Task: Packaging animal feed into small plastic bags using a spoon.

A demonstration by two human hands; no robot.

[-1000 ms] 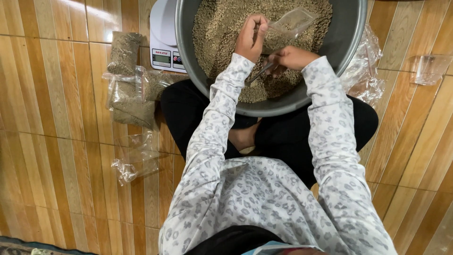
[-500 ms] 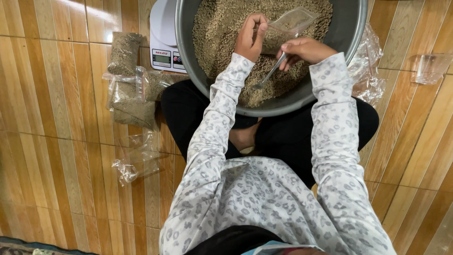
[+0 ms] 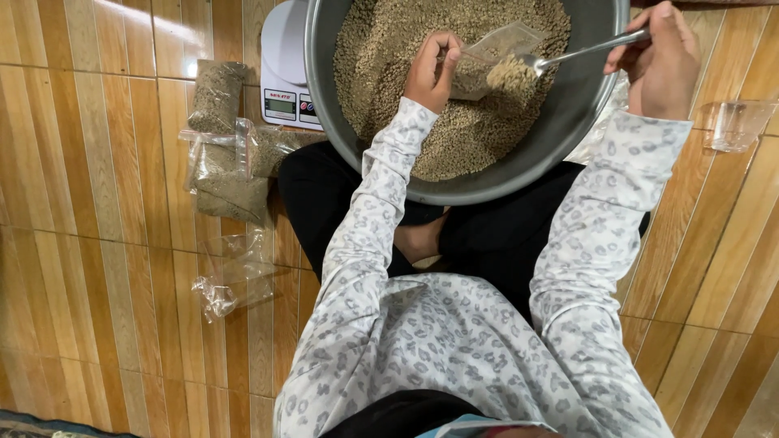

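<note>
**Spoonful of grain at the mouth of a clear bag, over a metal basin**

A small clear plastic bag [image 3: 487, 61] is held open above the grain in a big round metal basin [image 3: 584, 105], at the far middle of the scene. The left hand [image 3: 430, 71] has its fingers closed on the left edge of the bag, pinching it so the mouth faces right. Some grain already sits in the bag.

A metal spoon [image 3: 568, 55] reaches in from the right, its bowl heaped with pale greenish-brown grain [image 3: 510, 71] and lying right at the bag's mouth. The right hand [image 3: 661, 61] is clamped around the far end of the spoon's handle, out over the right rim of the basin, fingers curled tight.

The basin is filled well up with the same grain [image 3: 406, 40] and rests against the lap of the person, who sits on the floor in dark trousers and a pale sleeved top with a grey spotted pattern.

Just left of the basin, partly under its rim, stands a white kitchen scale [image 3: 284, 73] with a small display. Further left, on the wooden plank floor [image 3: 97, 243], lie filled bags of grain [image 3: 223, 138], stacked and overlapping. Nearer, below them, is a loose heap of empty clear bags [image 3: 235, 280]. On the right side of the floor, well apart from the basin, lies another empty clear bag [image 3: 734, 123]. More crumpled clear plastic shows at the basin's right edge, behind the right sleeve.
</note>
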